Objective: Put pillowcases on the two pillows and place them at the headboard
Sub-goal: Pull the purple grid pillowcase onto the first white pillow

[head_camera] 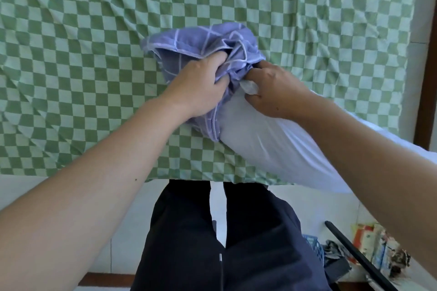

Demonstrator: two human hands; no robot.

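Left hand (203,82) fingers clamped in bunched purple pillowcase (196,42), right hand (272,90) fingers pinching white pillow (272,146) corner beside it

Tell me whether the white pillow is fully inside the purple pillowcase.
No, only its far end is in: the pillowcase is bunched there, and most of the pillow lies bare.

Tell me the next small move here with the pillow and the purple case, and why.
Probably draw the pillowcase further down the pillow. Only the pillow's far end is inside the bunched cloth, most of its white body is bare, and the left hand and right hand both grip at the opening.
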